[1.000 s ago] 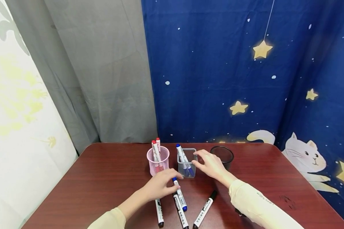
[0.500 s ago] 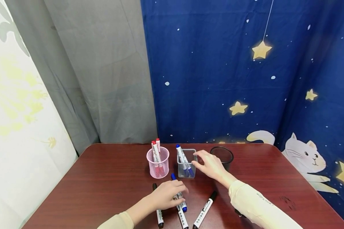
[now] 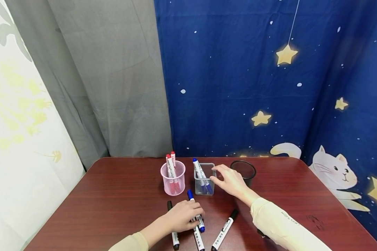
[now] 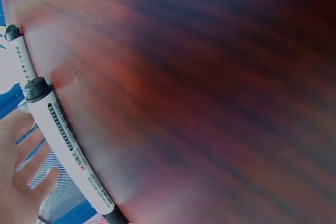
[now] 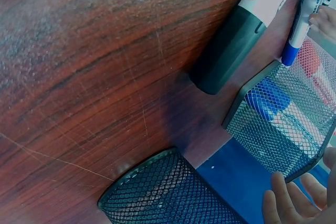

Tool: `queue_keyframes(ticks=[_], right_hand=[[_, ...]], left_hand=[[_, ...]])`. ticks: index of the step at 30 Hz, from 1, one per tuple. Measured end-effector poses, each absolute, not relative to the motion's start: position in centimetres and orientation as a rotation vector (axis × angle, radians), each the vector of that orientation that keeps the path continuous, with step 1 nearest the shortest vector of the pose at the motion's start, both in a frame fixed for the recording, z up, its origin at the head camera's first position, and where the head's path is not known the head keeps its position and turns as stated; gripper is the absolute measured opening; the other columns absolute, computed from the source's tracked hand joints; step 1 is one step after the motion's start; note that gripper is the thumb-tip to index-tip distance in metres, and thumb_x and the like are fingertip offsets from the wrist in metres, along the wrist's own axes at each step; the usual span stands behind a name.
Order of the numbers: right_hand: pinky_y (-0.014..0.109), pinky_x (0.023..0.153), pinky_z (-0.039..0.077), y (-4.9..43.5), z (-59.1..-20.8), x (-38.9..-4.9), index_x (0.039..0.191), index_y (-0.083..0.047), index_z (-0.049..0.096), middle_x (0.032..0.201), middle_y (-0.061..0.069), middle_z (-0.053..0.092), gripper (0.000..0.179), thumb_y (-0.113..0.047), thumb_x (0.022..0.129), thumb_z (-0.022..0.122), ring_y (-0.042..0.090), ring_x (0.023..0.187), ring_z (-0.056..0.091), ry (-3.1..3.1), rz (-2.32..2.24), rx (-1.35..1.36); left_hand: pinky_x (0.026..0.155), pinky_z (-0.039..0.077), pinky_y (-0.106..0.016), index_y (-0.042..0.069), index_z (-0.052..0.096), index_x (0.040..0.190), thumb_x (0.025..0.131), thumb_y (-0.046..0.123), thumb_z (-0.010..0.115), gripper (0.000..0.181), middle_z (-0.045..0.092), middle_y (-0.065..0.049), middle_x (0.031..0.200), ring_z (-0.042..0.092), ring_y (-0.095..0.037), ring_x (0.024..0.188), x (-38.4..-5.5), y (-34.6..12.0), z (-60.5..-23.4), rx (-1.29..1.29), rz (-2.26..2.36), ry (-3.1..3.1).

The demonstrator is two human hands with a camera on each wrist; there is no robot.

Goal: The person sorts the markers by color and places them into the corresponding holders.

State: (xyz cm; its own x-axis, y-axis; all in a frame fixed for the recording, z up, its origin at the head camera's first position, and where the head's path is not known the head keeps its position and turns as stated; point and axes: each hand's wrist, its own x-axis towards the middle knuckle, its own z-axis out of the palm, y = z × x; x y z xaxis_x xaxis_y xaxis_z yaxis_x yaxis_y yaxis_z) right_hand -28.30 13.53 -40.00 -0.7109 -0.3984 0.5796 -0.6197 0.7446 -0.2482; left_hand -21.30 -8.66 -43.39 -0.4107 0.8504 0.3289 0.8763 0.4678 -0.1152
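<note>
Beside the square grey mesh pen holder (image 3: 204, 190), my left hand (image 3: 184, 213) has its fingers and thumb around the middle of a blue whiteboard marker (image 3: 201, 228). That marker still lies on the table, and the hand hides its middle. A black whiteboard marker (image 3: 198, 240) lies partly under the same hand. Another black marker (image 3: 175, 237) runs beneath the wrist and shows large in the left wrist view. My right hand (image 3: 230, 179) rests its fingertips (image 5: 278, 182) on the grey holder's rim. Blue markers (image 3: 199, 170) lean inside this holder.
A round pink mesh holder (image 3: 164, 181) with red markers (image 3: 172, 170) stands at the left. A round black mesh holder (image 5: 163, 192) stands at the right, partly behind my right hand. One black marker (image 3: 224, 230) lies diagonally on the brown table (image 3: 122, 205). Curtains hang behind.
My left hand has come down and toward me onto the blue marker, uncovering the pink holder's base. Its fingers and thumb have drawn closer around the marker. The right hand has stayed at the grey holder.
</note>
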Motion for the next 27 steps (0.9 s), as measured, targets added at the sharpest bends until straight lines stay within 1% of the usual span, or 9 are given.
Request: queue_keyframes(ticks=[6,12,19,27], right_hand=[[0.028,0.049,0.041,13.6,-39.99,-28.32,0.104,-0.017,0.062,0.087,-0.002,0.058,0.031,-0.036,0.08,0.063,0.012,0.064,0.054,-2.469,0.595,0.764],[0.026,0.049,0.04,13.64,-40.04,-28.38,0.104,-0.018,0.061,0.085,-0.005,0.057,0.029,-0.036,0.081,0.062,0.008,0.062,0.051,-2.474,0.586,0.758],[0.026,0.05,0.041,13.61,-40.08,-28.34,0.103,-0.018,0.062,0.085,-0.006,0.057,0.03,-0.035,0.08,0.064,0.006,0.063,0.051,-2.461,0.577,0.753],[0.027,0.05,0.041,13.48,-40.1,-28.35,0.103,-0.017,0.062,0.086,-0.005,0.057,0.029,-0.032,0.078,0.066,0.007,0.063,0.051,-2.452,0.586,0.752]], left_hand=[[0.067,0.041,-0.021,0.022,0.061,0.093,0.071,0.024,0.068,0.022,0.053,0.011,0.086,0.051,-0.007,0.083,-21.03,-8.68,-43.07,-1.465,-0.033,-2.42],[0.064,0.039,-0.022,0.022,0.062,0.092,0.065,0.019,0.068,0.028,0.053,0.012,0.083,0.049,-0.008,0.081,-20.74,-8.51,-42.62,-1.438,0.041,-2.429],[0.059,0.036,-0.022,0.023,0.061,0.086,0.063,0.021,0.069,0.024,0.05,0.011,0.077,0.046,-0.01,0.076,-20.77,-8.09,-42.85,-1.412,0.192,-2.408],[0.063,0.036,-0.023,0.026,0.059,0.077,0.064,0.024,0.071,0.018,0.049,0.011,0.072,0.044,-0.011,0.073,-20.61,-7.96,-43.38,-1.403,0.365,-2.304]])
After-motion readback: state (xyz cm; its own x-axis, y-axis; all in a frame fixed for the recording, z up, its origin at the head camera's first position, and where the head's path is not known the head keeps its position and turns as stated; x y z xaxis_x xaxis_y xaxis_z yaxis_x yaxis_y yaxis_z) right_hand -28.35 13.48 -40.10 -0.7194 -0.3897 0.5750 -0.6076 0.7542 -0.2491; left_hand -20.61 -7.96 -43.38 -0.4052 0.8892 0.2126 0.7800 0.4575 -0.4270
